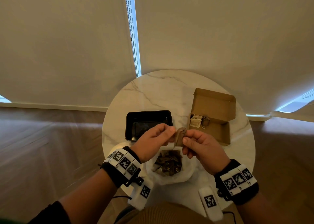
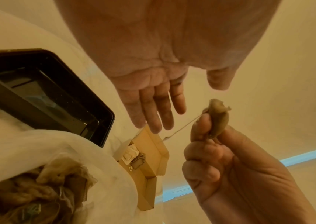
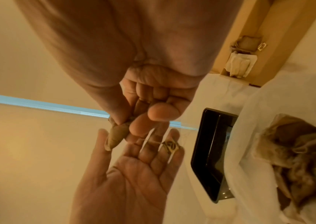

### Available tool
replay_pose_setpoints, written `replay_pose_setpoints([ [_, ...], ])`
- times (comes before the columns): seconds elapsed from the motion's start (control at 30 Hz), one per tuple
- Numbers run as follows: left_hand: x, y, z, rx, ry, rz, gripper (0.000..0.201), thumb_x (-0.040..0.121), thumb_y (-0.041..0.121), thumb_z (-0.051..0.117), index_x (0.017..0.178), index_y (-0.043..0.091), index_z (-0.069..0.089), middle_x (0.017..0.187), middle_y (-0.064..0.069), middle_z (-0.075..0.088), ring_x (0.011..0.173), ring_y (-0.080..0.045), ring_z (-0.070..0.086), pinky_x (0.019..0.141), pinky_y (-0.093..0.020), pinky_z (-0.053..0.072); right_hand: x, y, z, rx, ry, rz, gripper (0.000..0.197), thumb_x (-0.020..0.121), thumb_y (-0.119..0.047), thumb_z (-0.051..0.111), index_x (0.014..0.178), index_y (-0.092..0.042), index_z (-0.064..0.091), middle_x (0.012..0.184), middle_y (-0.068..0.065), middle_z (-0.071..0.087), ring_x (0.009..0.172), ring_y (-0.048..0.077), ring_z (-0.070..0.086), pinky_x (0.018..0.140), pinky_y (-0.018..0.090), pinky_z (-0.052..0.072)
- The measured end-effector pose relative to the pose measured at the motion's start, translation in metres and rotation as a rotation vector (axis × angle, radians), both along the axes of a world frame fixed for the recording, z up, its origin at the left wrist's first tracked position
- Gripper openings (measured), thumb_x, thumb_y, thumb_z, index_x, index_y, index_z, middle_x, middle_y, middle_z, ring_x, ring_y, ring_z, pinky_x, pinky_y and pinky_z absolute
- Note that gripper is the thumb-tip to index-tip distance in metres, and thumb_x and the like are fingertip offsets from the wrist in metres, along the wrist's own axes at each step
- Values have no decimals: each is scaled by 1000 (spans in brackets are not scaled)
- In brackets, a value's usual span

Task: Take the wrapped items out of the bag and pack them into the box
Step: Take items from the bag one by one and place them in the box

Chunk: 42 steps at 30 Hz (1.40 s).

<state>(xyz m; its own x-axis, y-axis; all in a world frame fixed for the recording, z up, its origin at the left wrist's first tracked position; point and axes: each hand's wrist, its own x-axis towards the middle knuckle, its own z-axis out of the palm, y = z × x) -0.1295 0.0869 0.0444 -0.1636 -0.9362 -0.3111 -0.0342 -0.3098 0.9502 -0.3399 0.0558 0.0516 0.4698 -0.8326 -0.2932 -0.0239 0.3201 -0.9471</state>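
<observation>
A right hand (image 1: 202,147) pinches a small brown wrapped item (image 1: 180,137), its string and tag trailing, above the white bag (image 1: 169,178) of similar bundles, the left hand (image 1: 153,139) open-fingered just beside it, the cardboard box (image 1: 214,116) on the desk (image 1: 153,91) beyond the right hand holding two.
</observation>
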Motion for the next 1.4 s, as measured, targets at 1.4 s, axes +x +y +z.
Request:
replay_pose_setpoints([
  [1.4, -17, 3, 1, -86, -539, -81, 12, 90, 32, 75, 86, 26, 65, 94, 11, 67, 88, -5, 65, 82, -32, 59, 3, 11, -22, -441, 500, 114, 17, 95, -14, 63, 97, -30, 67, 75, -10, 66, 63, 7, 59, 60, 31, 53],
])
